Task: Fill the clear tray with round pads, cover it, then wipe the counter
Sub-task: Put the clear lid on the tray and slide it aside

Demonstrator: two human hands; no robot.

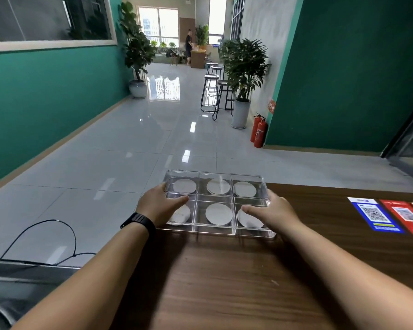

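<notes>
Clear, rigid plastic, the tray (216, 231) sits at the worktop's (224, 282) far edge, six round pads (218, 213) inside, lid apparently on. Left hand (159, 206) and right hand (273, 214) rest flat-fingered on its ends; it looks light and slippery, best held by the side walls.

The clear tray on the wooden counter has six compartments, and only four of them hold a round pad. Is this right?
Not quite. The head view shows the clear tray on the wooden counter with six compartments, and all six hold a round pad, not four.
</notes>
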